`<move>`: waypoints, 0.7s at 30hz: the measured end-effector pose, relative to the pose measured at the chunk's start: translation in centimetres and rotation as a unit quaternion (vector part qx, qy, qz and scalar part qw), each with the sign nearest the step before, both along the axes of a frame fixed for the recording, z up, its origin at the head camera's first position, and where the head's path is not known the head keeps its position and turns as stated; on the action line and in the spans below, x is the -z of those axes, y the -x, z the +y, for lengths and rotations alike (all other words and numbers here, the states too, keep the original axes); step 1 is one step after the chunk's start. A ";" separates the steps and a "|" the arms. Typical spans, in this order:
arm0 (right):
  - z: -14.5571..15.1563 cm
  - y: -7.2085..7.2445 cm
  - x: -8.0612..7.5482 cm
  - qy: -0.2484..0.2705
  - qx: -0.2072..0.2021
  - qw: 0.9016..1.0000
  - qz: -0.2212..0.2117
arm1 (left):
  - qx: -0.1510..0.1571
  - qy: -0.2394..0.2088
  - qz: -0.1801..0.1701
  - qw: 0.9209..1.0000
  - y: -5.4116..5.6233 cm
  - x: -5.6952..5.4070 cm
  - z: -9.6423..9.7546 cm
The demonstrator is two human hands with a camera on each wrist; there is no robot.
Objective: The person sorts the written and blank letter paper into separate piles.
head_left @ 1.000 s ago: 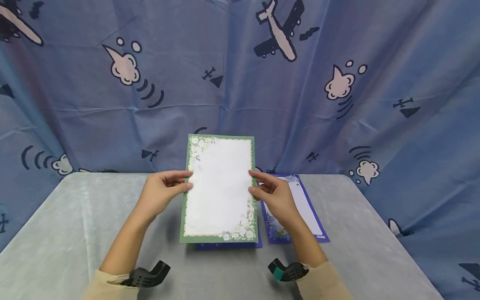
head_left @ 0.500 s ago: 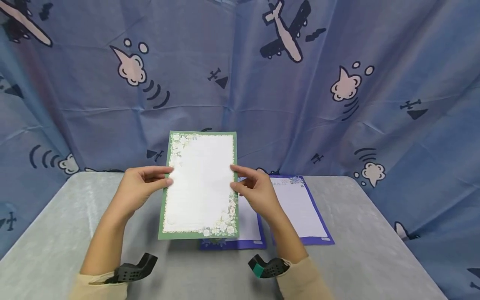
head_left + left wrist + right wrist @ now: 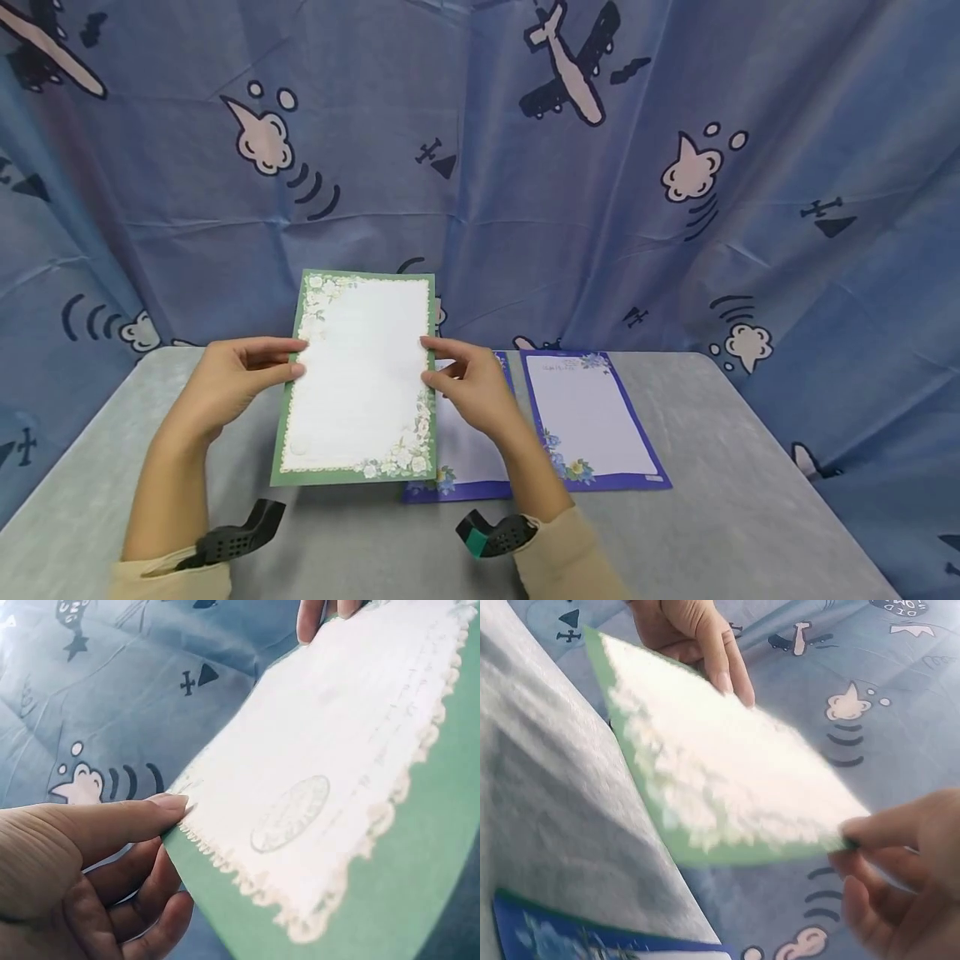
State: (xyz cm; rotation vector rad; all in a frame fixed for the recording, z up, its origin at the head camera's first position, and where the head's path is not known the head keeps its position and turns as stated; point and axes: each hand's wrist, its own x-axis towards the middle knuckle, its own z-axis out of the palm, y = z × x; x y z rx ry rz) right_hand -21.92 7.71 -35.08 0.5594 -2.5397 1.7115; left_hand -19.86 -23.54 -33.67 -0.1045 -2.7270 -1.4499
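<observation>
A sheet of stationery paper (image 3: 358, 383) with a green border and white flowers in two corners is held up, tilted, above the table. My left hand (image 3: 232, 383) pinches its left edge between thumb and fingers. On the opposite edge, my right hand (image 3: 472, 387) pinches it the same way. The left wrist view shows the thumb on the front of the green-bordered paper (image 3: 322, 750) near a faint oval stamp print. In the right wrist view, both hands hold the paper (image 3: 705, 757) by its two long edges.
Two blue-bordered paper sheets lie on the grey table (image 3: 720, 500): one sheet (image 3: 472, 450) partly behind the green-bordered paper and right hand, the other sheet (image 3: 588, 417) to its right. A blue curtain (image 3: 480, 167) with airplane prints hangs behind the table.
Both hands have carried the green-bordered paper leftward, from over one blue-bordered sheet to its left side. More of both blue-bordered sheets now shows.
</observation>
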 end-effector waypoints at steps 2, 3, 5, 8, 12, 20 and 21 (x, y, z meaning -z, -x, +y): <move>-0.6 0.1 0.1 0.002 0.000 1.000 0.001 | -0.002 0.007 -0.001 1.000 0.0 0.1 -0.4; -0.9 0.1 0.2 0.004 -0.001 1.000 0.001 | -0.005 0.011 -0.002 1.000 0.0 0.2 -0.6; -1.4 0.0 0.4 0.008 -0.003 1.000 -0.003 | -0.008 0.018 -0.009 1.000 -0.1 0.4 -0.9; -1.8 0.0 0.9 0.008 0.002 1.000 -0.009 | -0.004 0.023 -0.019 1.000 0.0 0.7 -1.2; -1.8 0.0 1.4 0.009 0.005 1.000 -0.016 | 0.009 0.027 -0.025 0.999 0.1 0.8 -1.4; -2.0 0.5 2.7 -0.005 0.002 1.000 -0.026 | 0.034 0.026 -0.025 0.999 0.5 1.6 -1.9; -2.1 0.5 2.9 -0.006 0.000 1.000 -0.024 | 0.036 0.026 -0.027 0.999 0.6 1.8 -2.0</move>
